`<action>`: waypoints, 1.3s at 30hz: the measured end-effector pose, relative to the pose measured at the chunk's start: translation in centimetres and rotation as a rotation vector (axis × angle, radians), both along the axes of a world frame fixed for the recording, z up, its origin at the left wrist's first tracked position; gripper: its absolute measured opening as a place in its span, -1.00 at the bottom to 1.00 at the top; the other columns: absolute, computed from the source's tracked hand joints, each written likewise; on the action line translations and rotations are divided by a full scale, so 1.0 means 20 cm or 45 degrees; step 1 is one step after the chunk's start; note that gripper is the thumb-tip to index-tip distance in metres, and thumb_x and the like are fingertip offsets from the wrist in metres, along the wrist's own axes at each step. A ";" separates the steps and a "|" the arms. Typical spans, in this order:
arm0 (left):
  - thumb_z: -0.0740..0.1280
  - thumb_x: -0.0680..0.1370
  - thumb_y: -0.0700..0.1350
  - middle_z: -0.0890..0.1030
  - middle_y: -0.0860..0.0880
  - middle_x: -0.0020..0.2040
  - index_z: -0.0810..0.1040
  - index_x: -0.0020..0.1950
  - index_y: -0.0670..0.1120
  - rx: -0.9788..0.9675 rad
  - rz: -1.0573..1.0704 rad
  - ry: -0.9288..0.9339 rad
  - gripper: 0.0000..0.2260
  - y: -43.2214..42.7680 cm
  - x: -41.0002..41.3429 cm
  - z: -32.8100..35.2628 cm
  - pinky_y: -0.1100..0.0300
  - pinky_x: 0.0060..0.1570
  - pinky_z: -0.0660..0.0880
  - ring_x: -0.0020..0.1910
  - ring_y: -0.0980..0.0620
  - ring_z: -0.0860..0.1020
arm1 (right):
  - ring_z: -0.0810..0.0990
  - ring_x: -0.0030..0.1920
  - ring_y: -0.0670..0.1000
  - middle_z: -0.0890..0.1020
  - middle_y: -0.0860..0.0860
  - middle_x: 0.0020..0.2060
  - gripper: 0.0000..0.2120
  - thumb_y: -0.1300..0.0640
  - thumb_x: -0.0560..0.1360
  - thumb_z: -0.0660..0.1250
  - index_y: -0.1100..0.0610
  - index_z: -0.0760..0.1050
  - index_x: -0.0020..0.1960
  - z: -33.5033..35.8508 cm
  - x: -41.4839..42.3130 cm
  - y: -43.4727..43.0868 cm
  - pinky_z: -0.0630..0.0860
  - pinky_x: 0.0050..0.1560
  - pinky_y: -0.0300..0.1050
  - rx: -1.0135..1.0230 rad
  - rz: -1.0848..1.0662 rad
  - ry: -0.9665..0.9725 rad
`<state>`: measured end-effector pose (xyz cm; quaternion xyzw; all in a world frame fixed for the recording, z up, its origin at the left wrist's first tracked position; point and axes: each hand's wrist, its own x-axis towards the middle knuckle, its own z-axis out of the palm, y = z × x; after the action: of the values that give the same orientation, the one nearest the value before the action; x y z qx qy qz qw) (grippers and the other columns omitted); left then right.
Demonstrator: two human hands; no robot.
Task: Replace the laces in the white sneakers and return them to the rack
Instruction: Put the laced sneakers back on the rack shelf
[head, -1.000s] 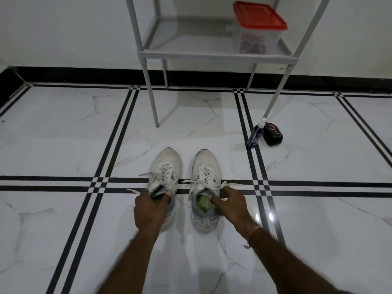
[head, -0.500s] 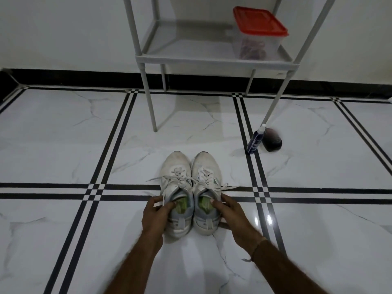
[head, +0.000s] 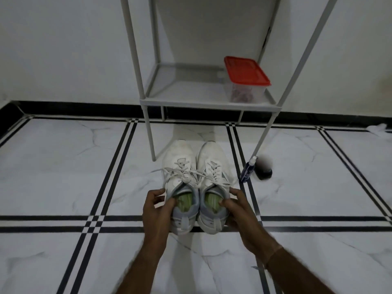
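On the low shelf of the white rack (head: 207, 102), towards its right end, stands a clear container (head: 244, 93) with a red lid (head: 246, 71) closed on it. Something dark and tangled lies inside, too dim to name. The rest of that shelf is bare.

The left sneaker (head: 180, 153) and the right sneaker (head: 212, 154) sit side by side in front of the rack, touching along their inner sides, toes between the rack's front legs. Each shows a green insole, and the loose white laces (head: 191, 172) cross between them. Just right of the front right leg stands a blue spray bottle (head: 247, 171), with a blurred dark object (head: 264, 171) beside it.

The tiled floor (head: 63, 166) lies open to the left as far as the black skirting (head: 74, 108). A white scrap (head: 379, 129) lies at the far right edge.

The left hand (head: 156, 211) grips the left sneaker's collar, thumb hooked inside and fingers on the outer wall. The right hand (head: 239, 209) holds the right sneaker the same way. Whether the heels rest on the floor cannot be told.
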<state>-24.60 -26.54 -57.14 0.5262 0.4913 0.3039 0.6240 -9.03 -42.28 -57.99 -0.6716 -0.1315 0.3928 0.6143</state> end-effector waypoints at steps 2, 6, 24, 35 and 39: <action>0.43 0.36 -0.02 0.62 -0.01 0.02 0.57 0.05 0.06 0.053 -0.007 -0.026 -0.73 0.01 0.02 0.18 -0.05 -0.14 0.61 -0.05 -0.04 0.64 | 0.70 0.09 0.13 0.69 0.07 0.13 -0.68 0.16 0.61 0.32 -0.13 0.48 0.30 0.16 0.01 0.00 0.64 -0.09 -0.06 0.018 -0.034 -0.004; 0.46 0.42 -0.07 0.63 -0.03 0.02 0.56 0.08 0.03 0.077 -0.038 -0.046 -0.75 0.02 0.04 0.56 0.09 -0.23 0.58 -0.13 -0.03 0.66 | 0.68 0.16 0.10 0.68 0.01 0.16 -0.62 -0.03 0.48 0.41 -0.18 0.50 0.29 0.53 0.01 0.01 0.67 0.05 0.13 0.028 -0.079 -0.040; 0.47 0.43 -0.15 0.63 0.15 0.03 0.56 0.15 0.07 0.153 -0.062 -0.087 -0.68 0.19 0.06 2.58 0.28 -0.16 0.54 0.03 0.00 0.62 | 0.61 0.27 -0.02 0.64 -0.07 0.26 -0.59 0.16 0.60 0.35 -0.11 0.48 0.41 2.57 0.02 0.22 0.58 0.22 0.00 0.086 -0.161 -0.052; 0.50 0.47 -0.08 0.70 -0.07 -0.05 0.66 0.11 -0.06 -0.093 -0.094 -0.031 -0.77 0.88 0.74 3.08 0.14 -0.15 0.52 -0.07 -0.04 0.65 | 0.68 0.14 0.07 0.71 0.00 0.13 -0.75 0.02 0.57 0.39 -0.08 0.58 0.24 3.08 0.63 0.83 0.63 0.14 0.12 -0.012 -0.297 0.072; 0.49 0.49 -0.12 0.72 -0.12 -0.05 0.68 0.12 -0.10 -0.182 -0.038 -0.026 -0.78 1.02 0.97 2.96 0.09 -0.06 0.58 -0.06 -0.08 0.67 | 0.71 0.07 0.04 0.75 -0.02 0.04 -0.79 0.06 0.61 0.35 0.00 0.60 0.23 2.98 0.90 1.02 0.63 0.00 -0.04 -0.020 -0.197 0.099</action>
<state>-5.29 -6.10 2.08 0.4845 0.4974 0.2639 0.6695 9.00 -21.79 1.66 -0.6688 -0.0520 0.3712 0.6420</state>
